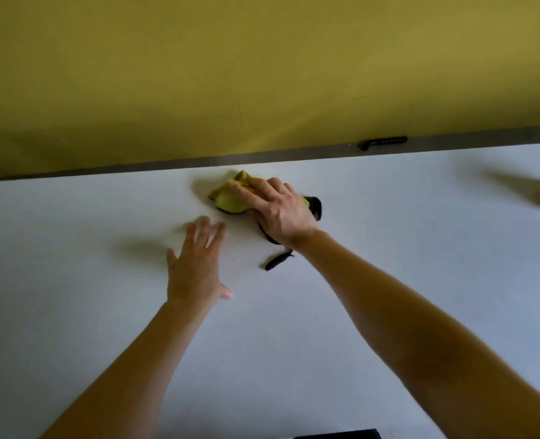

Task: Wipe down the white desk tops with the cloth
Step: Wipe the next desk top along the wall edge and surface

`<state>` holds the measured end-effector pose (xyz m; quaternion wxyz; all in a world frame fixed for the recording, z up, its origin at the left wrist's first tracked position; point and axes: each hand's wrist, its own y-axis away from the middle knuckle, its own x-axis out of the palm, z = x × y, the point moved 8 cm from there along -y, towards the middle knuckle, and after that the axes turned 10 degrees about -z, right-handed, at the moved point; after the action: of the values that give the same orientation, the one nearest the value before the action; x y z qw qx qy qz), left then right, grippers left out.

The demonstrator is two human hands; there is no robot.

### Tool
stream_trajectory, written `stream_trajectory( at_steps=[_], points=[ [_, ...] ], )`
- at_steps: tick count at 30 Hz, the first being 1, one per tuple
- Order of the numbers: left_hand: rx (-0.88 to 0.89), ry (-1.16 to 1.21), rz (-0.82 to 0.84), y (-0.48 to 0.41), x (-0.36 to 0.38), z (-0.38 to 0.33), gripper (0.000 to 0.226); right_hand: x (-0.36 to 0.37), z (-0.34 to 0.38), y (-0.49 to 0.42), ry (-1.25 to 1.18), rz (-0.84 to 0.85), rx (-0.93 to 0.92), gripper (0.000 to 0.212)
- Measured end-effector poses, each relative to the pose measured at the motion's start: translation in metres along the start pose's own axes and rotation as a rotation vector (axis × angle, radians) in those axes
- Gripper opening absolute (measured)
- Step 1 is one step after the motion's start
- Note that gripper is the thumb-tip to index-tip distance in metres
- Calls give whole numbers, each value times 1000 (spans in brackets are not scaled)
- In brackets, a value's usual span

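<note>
Right now the right hand is curling its fingers over the bunched yellow cloth, which is poking out at 10 o'clock, near the white desk top's far edge. The left hand is lying flat, fingers spread, at 7 o'clock. Desk room is opening toward 9, 6 and 3; the yellow partition is blocking 12.
</note>
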<state>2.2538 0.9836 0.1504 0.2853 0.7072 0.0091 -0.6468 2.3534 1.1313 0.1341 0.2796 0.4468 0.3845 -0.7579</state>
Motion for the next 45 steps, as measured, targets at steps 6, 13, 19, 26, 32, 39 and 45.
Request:
stream_trajectory(
  at_steps=[6,13,19,26,32,39,45],
  points=[
    [17,2,12,0,2,-3,150,-96,-191,71,160,-294,606,66],
    [9,-50,-1,-1,3,-1,153,1,-8,11,36,-113,388,70],
    [23,-33,11,-2,7,0,153,-25,-65,31,15,-84,162,75],
    [24,-21,8,-2,5,-2,151,-67,-155,75,187,-331,883,73],
    [-12,-38,-2,-3,5,0,156,2,27,1,-13,-63,233,53],
    [11,2,1,-2,7,0,154,-93,-175,71,206,-287,588,52],
    [-8,-5,19,-2,5,-2,155,-42,-83,55,48,-299,815,63]
  ],
)
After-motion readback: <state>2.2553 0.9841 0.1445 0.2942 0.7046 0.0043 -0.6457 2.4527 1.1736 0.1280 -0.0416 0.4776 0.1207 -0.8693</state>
